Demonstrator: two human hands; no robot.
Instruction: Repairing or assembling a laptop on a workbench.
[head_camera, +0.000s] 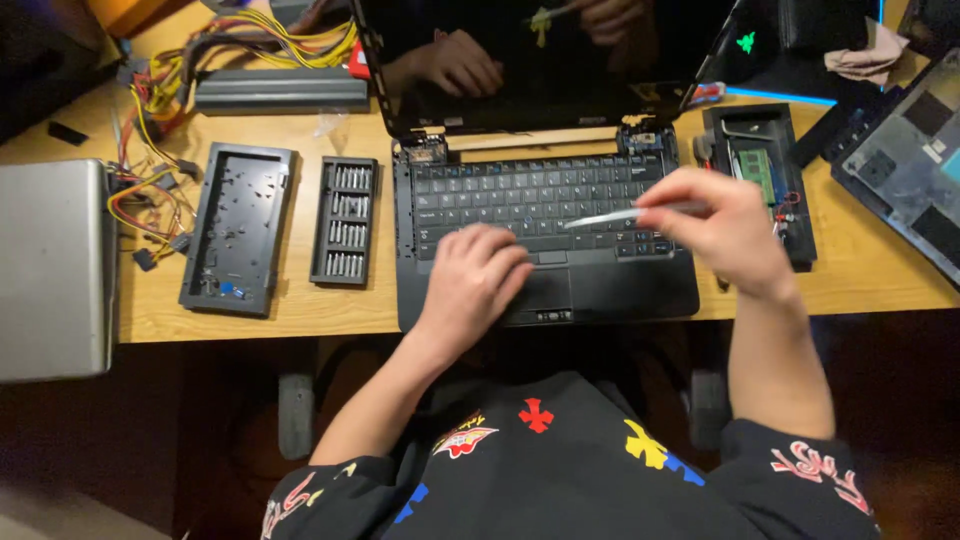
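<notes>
Bit case (345, 221) holds rows of bits; right hand (725, 232) grips screwdriver (612, 216)

Laptop (545, 215) centred on desk (300, 310); bit case (345, 220) left, tray (238, 228) further left; parts tray (765, 170) right.
</notes>
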